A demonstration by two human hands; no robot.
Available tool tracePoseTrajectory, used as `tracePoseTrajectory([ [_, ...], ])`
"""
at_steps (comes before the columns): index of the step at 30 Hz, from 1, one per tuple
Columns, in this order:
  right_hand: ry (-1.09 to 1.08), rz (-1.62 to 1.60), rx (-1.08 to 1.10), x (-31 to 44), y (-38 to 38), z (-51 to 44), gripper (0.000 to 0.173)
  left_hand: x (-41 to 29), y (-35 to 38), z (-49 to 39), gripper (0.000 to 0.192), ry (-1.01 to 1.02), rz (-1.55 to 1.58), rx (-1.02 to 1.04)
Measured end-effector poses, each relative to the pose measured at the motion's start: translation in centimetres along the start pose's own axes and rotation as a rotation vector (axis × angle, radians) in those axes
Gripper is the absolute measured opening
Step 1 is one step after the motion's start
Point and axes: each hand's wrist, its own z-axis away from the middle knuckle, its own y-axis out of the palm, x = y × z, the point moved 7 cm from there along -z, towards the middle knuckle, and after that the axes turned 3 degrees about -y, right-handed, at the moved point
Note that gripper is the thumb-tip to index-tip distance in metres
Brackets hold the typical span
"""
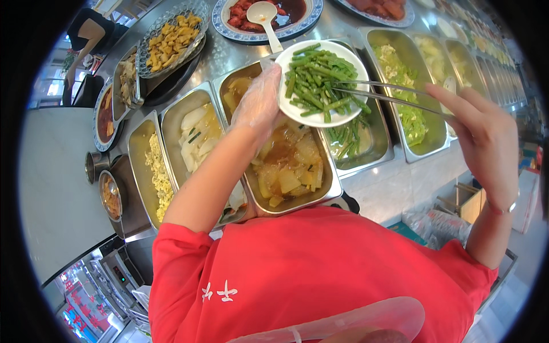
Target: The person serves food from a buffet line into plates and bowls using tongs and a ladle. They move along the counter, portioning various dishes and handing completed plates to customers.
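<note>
My left hand (260,96), in a clear plastic glove, grips the left rim of a white plate (281,100). Cut green beans (319,81) are heaped on it. From the right, my right hand (484,133) holds two slim metal rods (399,100), either chopsticks or tongs; their tips reach into the beans. Partly hidden under the plate is a steel pan (381,148) with more green beans in liquid. A pan of braised gourd-like chunks (289,180) lies below my left wrist.
Left are pans of white slices (195,133) and scrambled egg (158,176). Right stands a pan of green vegetable with egg (409,115). Behind are a patterned plate of red food (218,21), a white spoon (262,15) and a glass bowl (143,64). Another person (92,32) is at far left.
</note>
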Motion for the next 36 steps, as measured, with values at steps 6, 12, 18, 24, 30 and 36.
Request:
tracePoseTrajectory([
  [6,0.016,0.018,-0.074,-2.3,-1.6,-0.9,0.055,0.0,0.1,0.0,0.061,0.080,-0.176,-0.041],
  [12,-0.043,0.002,-0.062,-3.8,-0.3,-1.9,0.054,0.1,0.6,0.3,0.062,0.112,-0.170,-0.049],
  [18,-0.125,0.101,0.031,-4.2,1.3,-3.9,0.054,0.6,1.1,1.7,0.063,0.025,-0.076,-0.103],
  [24,-0.291,-0.285,-0.028,-3.1,-2.0,-2.3,0.054,-0.5,0.9,3.2,0.053,0.143,-0.032,-0.185],
  [30,-0.316,-0.151,0.097,-3.3,-0.4,-0.8,0.051,-0.1,1.1,4.0,0.051,0.080,0.057,-0.210],
  [36,-0.314,-0.181,0.102,-3.7,-1.9,0.2,0.054,0.5,0.9,4.7,0.050,0.049,0.084,-0.177],
])
